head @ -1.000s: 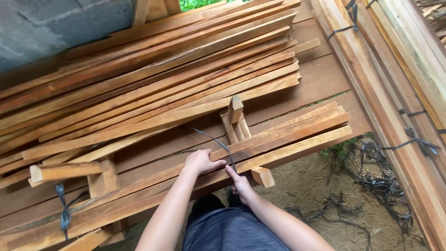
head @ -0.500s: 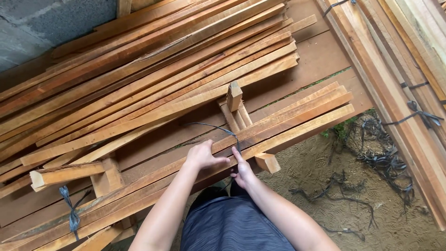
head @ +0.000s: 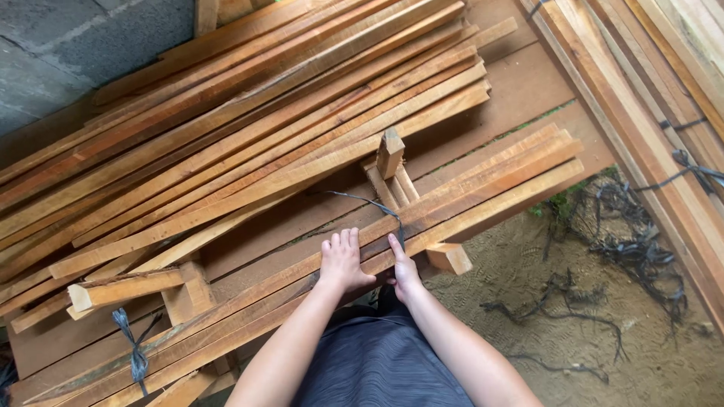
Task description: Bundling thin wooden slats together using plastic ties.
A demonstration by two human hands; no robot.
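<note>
1. The left hand (head: pixel 343 261) lies flat, fingers together and extended, on the near bundle of slats (head: pixel 422 218), seemingly pressing it steady.
2. The right hand (head: pixel 405 271), just beside it at 3 o'clock, pinches a dark strap (head: pixel 377 205) against the bundle; the strap loops up toward 11 o'clock.
3. A knotted strap (head: pixel 136 354) binds the same bundle at 8 o'clock.
4. Farther off, at 12 o'clock, the loose slat pile (head: pixel 249 120) fans across the bench (head: pixel 520 98).
5. No labels or packages show.

Rough-sawn matt wooden slats (head: pixel 467 197) (reddish-brown), a dull grey plastic strap (head: pixel 373 203), coarse concrete wall (head: pixel 68 45).
</note>
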